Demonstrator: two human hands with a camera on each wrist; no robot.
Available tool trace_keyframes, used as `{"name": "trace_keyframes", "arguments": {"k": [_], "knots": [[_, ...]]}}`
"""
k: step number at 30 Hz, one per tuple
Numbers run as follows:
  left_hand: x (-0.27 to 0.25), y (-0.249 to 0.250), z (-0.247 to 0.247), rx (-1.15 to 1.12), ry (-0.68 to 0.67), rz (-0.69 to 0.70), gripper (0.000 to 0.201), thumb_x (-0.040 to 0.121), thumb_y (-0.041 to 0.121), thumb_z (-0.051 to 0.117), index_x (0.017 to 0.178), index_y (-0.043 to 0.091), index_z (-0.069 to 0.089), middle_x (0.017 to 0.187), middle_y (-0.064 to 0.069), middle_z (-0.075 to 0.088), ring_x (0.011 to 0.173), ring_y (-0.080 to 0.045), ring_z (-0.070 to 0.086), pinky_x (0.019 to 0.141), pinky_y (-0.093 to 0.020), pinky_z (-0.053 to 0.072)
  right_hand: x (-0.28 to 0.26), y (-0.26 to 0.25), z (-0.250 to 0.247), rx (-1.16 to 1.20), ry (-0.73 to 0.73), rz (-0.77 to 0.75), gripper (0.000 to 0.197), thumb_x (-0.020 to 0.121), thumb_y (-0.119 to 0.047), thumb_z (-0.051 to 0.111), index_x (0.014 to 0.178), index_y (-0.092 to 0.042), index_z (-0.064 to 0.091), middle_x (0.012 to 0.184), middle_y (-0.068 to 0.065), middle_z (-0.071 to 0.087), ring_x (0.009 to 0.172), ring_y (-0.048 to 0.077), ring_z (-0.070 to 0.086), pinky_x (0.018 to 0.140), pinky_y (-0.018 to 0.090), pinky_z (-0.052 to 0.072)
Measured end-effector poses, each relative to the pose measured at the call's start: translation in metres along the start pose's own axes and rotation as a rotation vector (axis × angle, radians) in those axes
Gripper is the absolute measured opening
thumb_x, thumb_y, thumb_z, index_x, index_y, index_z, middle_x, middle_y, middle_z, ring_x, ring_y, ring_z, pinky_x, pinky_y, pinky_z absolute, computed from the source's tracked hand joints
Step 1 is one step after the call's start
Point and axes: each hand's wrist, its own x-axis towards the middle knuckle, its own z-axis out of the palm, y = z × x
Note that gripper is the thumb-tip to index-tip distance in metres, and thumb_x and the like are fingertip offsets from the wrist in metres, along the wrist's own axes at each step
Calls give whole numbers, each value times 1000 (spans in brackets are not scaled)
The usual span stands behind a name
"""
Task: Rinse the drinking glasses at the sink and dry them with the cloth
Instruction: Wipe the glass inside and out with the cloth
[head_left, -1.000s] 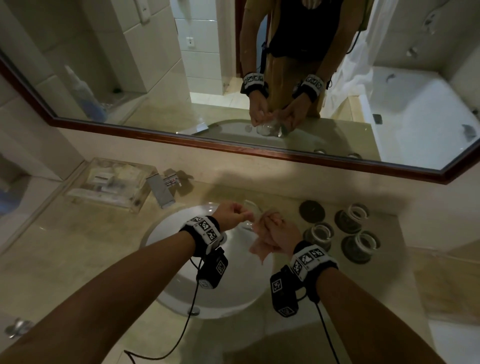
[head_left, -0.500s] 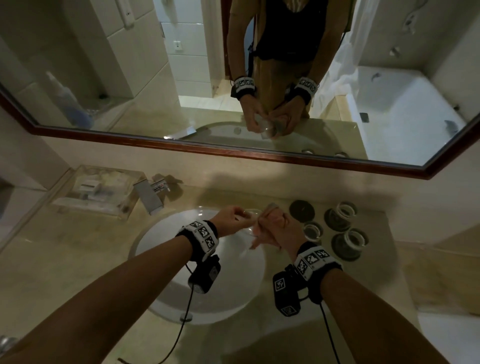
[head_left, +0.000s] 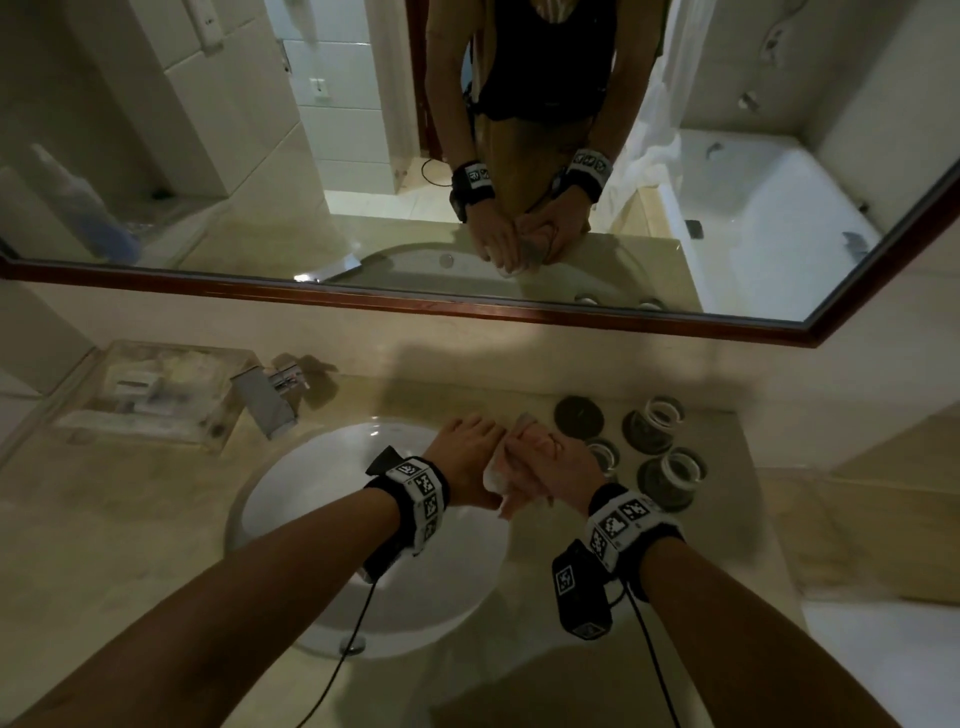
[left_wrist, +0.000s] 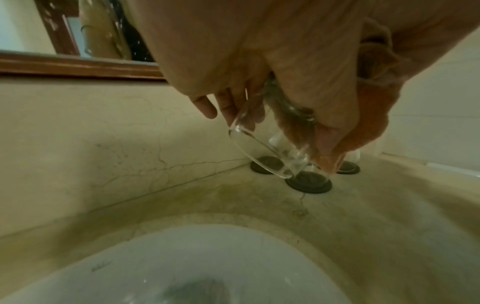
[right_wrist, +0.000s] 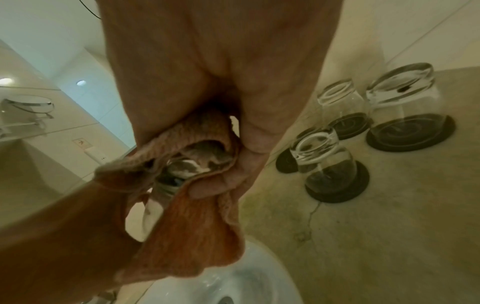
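Over the sink's right rim, my left hand (head_left: 470, 452) grips a clear drinking glass (left_wrist: 262, 156), which lies tilted with its thick base pointing down and away. My right hand (head_left: 558, 462) pinches an orange cloth (right_wrist: 197, 232). The cloth (head_left: 496, 475) is bunched round the glass's mouth (right_wrist: 182, 170), and part of it is pushed inside the glass. In the head view the glass is hidden between both hands and the cloth. Three more glasses (right_wrist: 326, 162) stand upside down on dark coasters (head_left: 670, 475) right of the sink.
The white basin (head_left: 311, 499) lies below my hands, with a chrome faucet (head_left: 265, 402) at its back left. A clear tray (head_left: 150, 395) of toiletries sits on the far-left counter. One bare coaster (head_left: 578, 415) lies by the wall. A mirror (head_left: 208, 156) spans the wall.
My hands have closed in on each other. The glass, visible between them earlier, is now covered by the cloth in the head view. The camera has shifted a little.
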Motion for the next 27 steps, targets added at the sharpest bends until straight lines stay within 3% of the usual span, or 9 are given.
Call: {"name": "trace_keyframes", "arguments": {"k": [4, 7, 9, 11, 14, 18, 21, 24, 27], "knots": [[2, 5, 5, -218, 0, -74, 69, 59, 49, 81, 112, 17, 51, 110, 0, 53, 102, -21, 49, 85, -27, 37, 2, 20, -6, 24, 54, 29, 30, 91, -36, 62, 91, -7, 69, 95, 11, 69, 89, 25, 63, 79, 30, 48], [5, 6, 10, -370, 14, -169, 68, 60, 37, 83, 117, 17, 51, 114, -1, 56, 104, -21, 51, 82, -24, 39, 2, 36, -19, -60, 67, 72, 24, 88, -33, 66, 72, -18, 59, 84, 6, 64, 83, 23, 60, 71, 25, 41], [9, 8, 14, -461, 15, -226, 70, 63, 35, 83, 123, 18, 51, 117, -1, 58, 105, -19, 54, 80, -23, 40, -2, 44, -30, -119, 40, 85, 20, 88, -31, 67, 80, -13, 62, 91, 9, 64, 88, 25, 60, 73, 26, 41], [15, 12, 17, -539, 2, -265, 74, 67, 34, 82, 129, 16, 48, 120, -3, 58, 107, -20, 55, 82, -23, 41, -6, 50, -40, -182, 17, 94, 27, 88, -30, 66, 101, -7, 65, 106, 12, 64, 98, 28, 60, 81, 28, 43], [26, 18, 23, -621, 20, -309, 77, 67, 36, 83, 132, 15, 46, 122, -6, 59, 109, -23, 56, 84, -26, 44, -13, 57, -52, -396, -69, 133, 35, 90, -36, 61, 113, -9, 60, 113, 8, 62, 104, 29, 59, 80, 25, 38], [42, 28, 28, -712, 37, -387, 74, 64, 38, 83, 125, 15, 49, 114, -5, 60, 99, -23, 58, 86, -36, 52, -29, 74, -61, -587, -212, 223, 28, 89, -40, 55, 94, -13, 57, 105, 10, 64, 92, 30, 61, 85, 36, 51], [54, 36, 29, -811, 57, -419, 71, 61, 36, 83, 122, 19, 51, 110, -1, 63, 97, -21, 61, 85, -41, 55, -40, 95, -66, -542, -163, 329, 43, 92, -56, 36, 71, -20, 45, 80, 5, 57, 76, 27, 59, 74, 34, 49], [72, 37, 39, -898, 123, -416, 70, 53, 40, 85, 115, 33, 54, 106, 7, 67, 93, -13, 65, 83, -39, 56, -46, 120, -67, -553, -75, 385, 63, 83, -76, 25, 74, -20, 52, 73, 3, 60, 66, 22, 60, 65, 35, 50], [86, 41, 37, -942, 155, -411, 68, 56, 28, 87, 117, 27, 54, 107, 5, 66, 95, -12, 64, 83, -33, 53, -53, 132, -65, -548, -45, 405, 65, 81, -79, 23, 78, -22, 55, 76, 2, 62, 65, 21, 60, 66, 36, 51]]}}
